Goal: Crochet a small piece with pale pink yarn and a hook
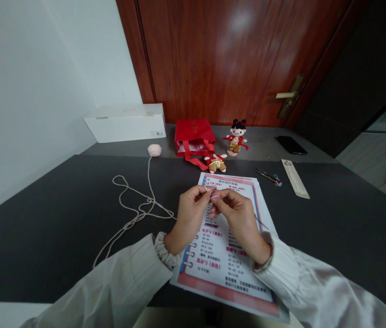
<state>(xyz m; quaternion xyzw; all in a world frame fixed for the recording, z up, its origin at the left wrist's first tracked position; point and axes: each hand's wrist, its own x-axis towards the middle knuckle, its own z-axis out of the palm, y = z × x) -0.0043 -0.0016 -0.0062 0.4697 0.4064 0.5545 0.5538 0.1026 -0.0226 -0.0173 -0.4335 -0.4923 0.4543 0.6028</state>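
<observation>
My left hand (190,214) and my right hand (236,214) meet fingertip to fingertip above a printed pattern sheet (210,282). Both are closed in a pinch on pale pink yarn, of which only a small bit shows between the fingers. A thin dark tool (261,222) sticks out beside my right palm. From a small ball of pale yarn (154,150) a loose strand (149,200) runs in loops over the dark table and passes toward my left hand.
Behind the sheet lie a headless doll body (216,163), a red gift bag (195,136) and a standing doll (236,136). A white box (128,123) is at the back left. Scissors (268,176), a white packet (294,178) and a black phone (291,145) lie right.
</observation>
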